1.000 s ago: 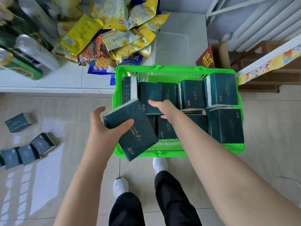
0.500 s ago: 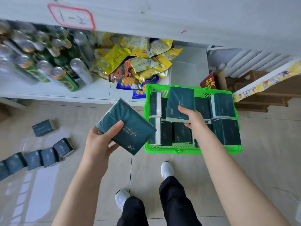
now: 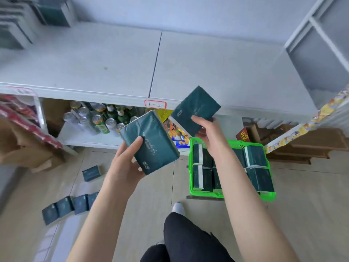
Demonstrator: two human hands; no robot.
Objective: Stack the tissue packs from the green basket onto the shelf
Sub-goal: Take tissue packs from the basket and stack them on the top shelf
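Each grip is closed round one tissue pack. The left hand [image 3: 124, 165] holds the left pack [image 3: 151, 140], long axis 11 to 5 o'clock. The right hand [image 3: 209, 129] holds the right pack [image 3: 196, 108], long axis 1 to 7. The shelf [image 3: 207, 69] lies at 12 o'clock, nearest the right pack. The green basket [image 3: 268, 197], still holding packs, sits on the floor at 4 o'clock.

Teal tissue packs [image 3: 261, 179] in green basket [image 3: 269, 197]

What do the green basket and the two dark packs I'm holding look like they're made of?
Green basket: probably moulded plastic, glossy, with slotted walls. Pack in the left hand and pack in the right hand: seemingly thin plastic film, with sheen and creases.
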